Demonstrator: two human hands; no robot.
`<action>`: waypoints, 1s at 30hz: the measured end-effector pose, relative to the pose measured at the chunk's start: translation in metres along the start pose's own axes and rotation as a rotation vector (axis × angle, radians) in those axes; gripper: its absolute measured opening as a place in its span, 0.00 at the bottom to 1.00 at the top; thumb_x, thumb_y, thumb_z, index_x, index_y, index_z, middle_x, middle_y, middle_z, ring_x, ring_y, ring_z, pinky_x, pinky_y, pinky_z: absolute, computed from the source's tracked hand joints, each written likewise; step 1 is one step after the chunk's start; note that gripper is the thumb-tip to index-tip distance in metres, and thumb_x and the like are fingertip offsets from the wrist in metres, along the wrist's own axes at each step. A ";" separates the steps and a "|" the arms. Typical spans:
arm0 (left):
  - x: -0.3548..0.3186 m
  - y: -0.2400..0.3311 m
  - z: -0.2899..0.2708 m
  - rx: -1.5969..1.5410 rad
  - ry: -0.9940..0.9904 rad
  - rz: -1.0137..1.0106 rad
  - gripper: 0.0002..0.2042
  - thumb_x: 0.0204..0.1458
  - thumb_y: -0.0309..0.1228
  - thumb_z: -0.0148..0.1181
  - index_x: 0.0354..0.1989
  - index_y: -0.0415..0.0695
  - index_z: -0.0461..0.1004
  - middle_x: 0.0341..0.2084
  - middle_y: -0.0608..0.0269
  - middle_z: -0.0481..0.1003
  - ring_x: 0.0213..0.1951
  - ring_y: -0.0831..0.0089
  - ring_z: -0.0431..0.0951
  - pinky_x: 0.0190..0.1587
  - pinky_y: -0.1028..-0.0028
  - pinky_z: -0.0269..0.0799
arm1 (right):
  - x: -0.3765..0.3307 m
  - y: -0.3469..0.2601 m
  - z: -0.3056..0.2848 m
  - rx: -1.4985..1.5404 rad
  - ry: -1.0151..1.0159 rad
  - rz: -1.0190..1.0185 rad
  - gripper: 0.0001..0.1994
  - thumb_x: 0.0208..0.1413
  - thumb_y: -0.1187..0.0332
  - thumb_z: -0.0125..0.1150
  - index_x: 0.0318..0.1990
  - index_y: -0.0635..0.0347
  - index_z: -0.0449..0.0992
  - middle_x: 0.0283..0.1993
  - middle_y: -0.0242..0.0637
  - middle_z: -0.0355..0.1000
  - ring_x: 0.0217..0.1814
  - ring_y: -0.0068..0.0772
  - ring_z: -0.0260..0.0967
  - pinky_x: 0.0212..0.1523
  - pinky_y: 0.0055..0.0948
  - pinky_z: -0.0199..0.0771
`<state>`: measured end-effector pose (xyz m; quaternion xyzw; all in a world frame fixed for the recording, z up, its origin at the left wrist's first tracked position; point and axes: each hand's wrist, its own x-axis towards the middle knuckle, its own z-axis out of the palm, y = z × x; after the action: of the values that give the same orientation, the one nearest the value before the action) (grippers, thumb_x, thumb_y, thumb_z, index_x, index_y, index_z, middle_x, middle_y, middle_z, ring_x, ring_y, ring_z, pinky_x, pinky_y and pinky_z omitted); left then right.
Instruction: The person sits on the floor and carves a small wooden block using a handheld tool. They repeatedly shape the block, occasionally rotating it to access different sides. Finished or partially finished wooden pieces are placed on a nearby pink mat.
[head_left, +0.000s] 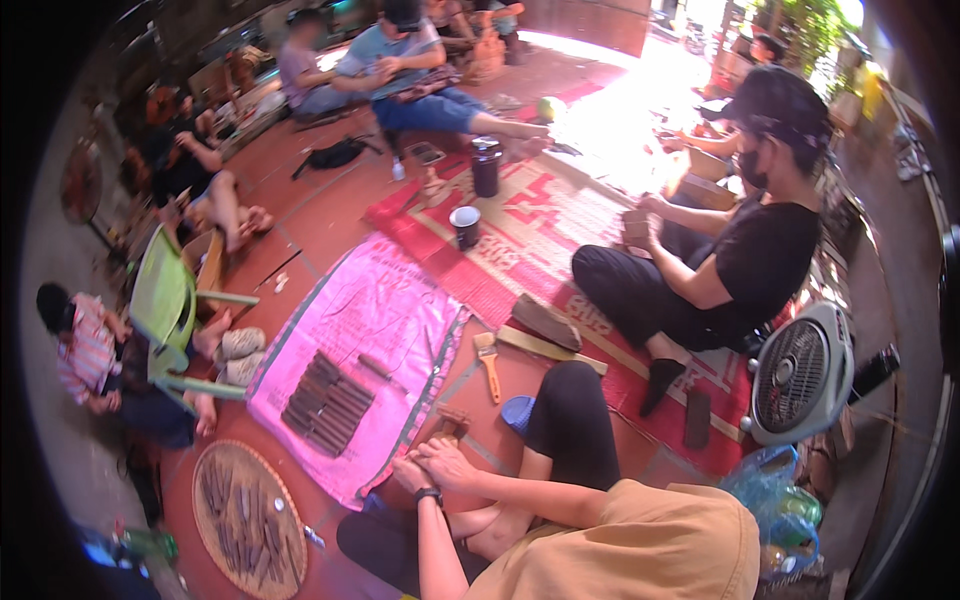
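My left hand (409, 474), with a dark band at its wrist, and my right hand (447, 465) are closed together above my lap. Whatever they hold is hidden by the fingers. Just beyond them is a small brown wooden piece (453, 420); whether they touch it I cannot tell. To the left, a pink sheet (410, 315) carries rows of dark brown wooden sticks (328, 403) and a separate thin tool (381, 371). A round woven tray (207, 520) with several loose brown sticks (250, 532) sits further left.
Right of the sheet lie a paintbrush (488, 366), a blue bowl (517, 413) and wood blocks (546, 322). A fan (800, 375) and a blue plastic bag (775, 510) are at the right. A person in black (765, 250) sits on the red mat, holding a block. Others sit further back.
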<state>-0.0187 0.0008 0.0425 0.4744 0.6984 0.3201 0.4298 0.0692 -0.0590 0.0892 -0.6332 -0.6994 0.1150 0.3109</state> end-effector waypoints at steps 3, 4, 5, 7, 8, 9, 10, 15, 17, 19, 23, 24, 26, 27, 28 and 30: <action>-0.018 0.025 0.000 0.137 -0.010 0.022 0.23 0.58 0.44 0.44 0.25 0.31 0.68 0.25 0.44 0.74 0.27 0.57 0.74 0.30 0.59 0.67 | 0.001 0.017 0.009 0.002 0.122 0.048 0.15 0.52 0.64 0.50 0.46 0.58 0.73 0.39 0.33 0.63 0.46 0.33 0.60 0.45 0.32 0.60; -0.013 0.022 0.001 0.056 0.000 -0.012 0.22 0.57 0.43 0.46 0.25 0.31 0.68 0.26 0.43 0.74 0.27 0.57 0.74 0.30 0.58 0.67 | 0.003 0.016 0.013 0.003 0.114 0.035 0.15 0.52 0.64 0.50 0.46 0.57 0.73 0.39 0.33 0.63 0.45 0.33 0.60 0.45 0.32 0.60; -0.007 0.014 0.002 -0.023 0.009 -0.050 0.21 0.57 0.42 0.47 0.25 0.31 0.67 0.26 0.43 0.74 0.28 0.57 0.74 0.31 0.57 0.67 | 0.004 0.014 0.017 0.007 0.102 0.024 0.15 0.52 0.64 0.50 0.45 0.57 0.73 0.39 0.33 0.62 0.45 0.33 0.60 0.45 0.32 0.60; -0.009 0.014 0.002 0.055 0.020 -0.031 0.21 0.57 0.41 0.45 0.25 0.31 0.68 0.28 0.42 0.74 0.29 0.58 0.73 0.32 0.55 0.66 | 0.003 0.014 0.019 0.009 0.098 0.006 0.13 0.53 0.64 0.49 0.44 0.57 0.73 0.38 0.33 0.61 0.44 0.33 0.60 0.45 0.32 0.61; -0.008 0.009 0.003 0.204 0.025 0.058 0.21 0.57 0.41 0.45 0.26 0.31 0.69 0.29 0.41 0.74 0.30 0.57 0.74 0.33 0.55 0.67 | 0.000 0.016 0.020 0.005 0.087 0.011 0.13 0.53 0.64 0.49 0.43 0.57 0.73 0.38 0.34 0.61 0.44 0.33 0.60 0.45 0.32 0.61; -0.006 0.002 0.003 0.353 0.029 0.147 0.21 0.57 0.41 0.45 0.27 0.31 0.69 0.30 0.41 0.74 0.30 0.55 0.74 0.34 0.54 0.67 | 0.000 0.016 0.020 0.002 0.075 0.016 0.12 0.53 0.64 0.49 0.42 0.57 0.73 0.37 0.34 0.61 0.44 0.33 0.60 0.45 0.31 0.61; -0.002 -0.003 0.002 0.499 0.037 0.241 0.21 0.57 0.42 0.45 0.29 0.31 0.70 0.30 0.40 0.74 0.31 0.54 0.75 0.34 0.54 0.68 | -0.001 0.017 0.021 -0.001 0.066 0.016 0.12 0.53 0.65 0.49 0.42 0.57 0.73 0.37 0.34 0.61 0.44 0.33 0.60 0.45 0.31 0.61; 0.008 -0.014 0.004 0.122 0.030 0.013 0.18 0.55 0.40 0.53 0.31 0.32 0.68 0.29 0.39 0.74 0.33 0.48 0.76 0.35 0.54 0.70 | -0.002 0.018 0.025 -0.016 0.074 0.020 0.11 0.53 0.65 0.48 0.40 0.59 0.73 0.36 0.35 0.60 0.43 0.34 0.60 0.44 0.30 0.62; 0.001 -0.008 0.004 0.484 0.074 0.209 0.18 0.54 0.40 0.55 0.31 0.32 0.68 0.29 0.39 0.74 0.34 0.47 0.76 0.35 0.54 0.71 | 0.005 0.024 0.030 -0.009 0.042 0.018 0.11 0.52 0.66 0.48 0.39 0.59 0.73 0.36 0.35 0.60 0.42 0.34 0.60 0.44 0.31 0.62; 0.001 -0.009 0.005 0.481 0.052 0.200 0.19 0.54 0.41 0.55 0.31 0.32 0.67 0.28 0.40 0.74 0.33 0.48 0.76 0.34 0.54 0.71 | 0.012 0.026 0.030 0.005 0.005 0.023 0.10 0.52 0.66 0.48 0.38 0.59 0.72 0.36 0.36 0.61 0.42 0.35 0.60 0.44 0.31 0.63; 0.010 -0.018 0.004 0.473 0.030 0.262 0.19 0.53 0.41 0.55 0.30 0.32 0.66 0.28 0.41 0.74 0.32 0.48 0.77 0.34 0.54 0.71 | 0.002 0.011 0.018 0.042 0.067 -0.009 0.10 0.52 0.66 0.49 0.36 0.60 0.73 0.36 0.36 0.61 0.42 0.35 0.60 0.44 0.31 0.63; 0.012 -0.022 0.004 0.482 0.047 0.267 0.19 0.53 0.42 0.55 0.30 0.33 0.67 0.28 0.40 0.74 0.32 0.48 0.77 0.33 0.54 0.71 | 0.002 0.008 0.015 0.055 0.083 -0.011 0.10 0.52 0.66 0.49 0.36 0.60 0.73 0.37 0.36 0.61 0.42 0.35 0.60 0.44 0.31 0.63; 0.012 -0.022 0.004 0.507 0.071 0.286 0.20 0.53 0.43 0.55 0.29 0.33 0.67 0.28 0.40 0.75 0.32 0.48 0.77 0.31 0.55 0.72 | 0.002 0.009 0.019 0.069 0.088 0.001 0.10 0.52 0.66 0.49 0.36 0.60 0.74 0.37 0.36 0.62 0.42 0.34 0.60 0.44 0.31 0.63; 0.012 -0.022 0.004 0.519 0.084 0.295 0.20 0.53 0.43 0.55 0.28 0.33 0.67 0.28 0.39 0.75 0.31 0.47 0.78 0.30 0.55 0.72 | 0.007 0.010 0.021 0.070 0.073 0.010 0.10 0.52 0.66 0.49 0.35 0.60 0.74 0.37 0.35 0.62 0.42 0.34 0.60 0.44 0.31 0.63; 0.013 -0.021 0.004 0.499 0.066 0.272 0.20 0.53 0.44 0.54 0.28 0.33 0.67 0.28 0.39 0.75 0.31 0.47 0.78 0.29 0.55 0.72 | 0.011 0.013 0.026 0.071 0.058 0.015 0.10 0.52 0.66 0.49 0.35 0.60 0.74 0.37 0.35 0.62 0.42 0.34 0.60 0.44 0.31 0.63; 0.015 -0.017 0.003 0.459 0.031 0.226 0.21 0.54 0.46 0.53 0.29 0.34 0.67 0.27 0.40 0.75 0.29 0.48 0.78 0.27 0.54 0.72 | 0.013 0.016 0.033 0.083 0.077 0.030 0.09 0.52 0.66 0.49 0.35 0.60 0.74 0.37 0.35 0.62 0.43 0.34 0.60 0.45 0.31 0.63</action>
<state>-0.0252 0.0086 0.0218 0.6296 0.7018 0.2063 0.2617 0.0626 -0.0361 0.0580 -0.6339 -0.6721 0.1240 0.3621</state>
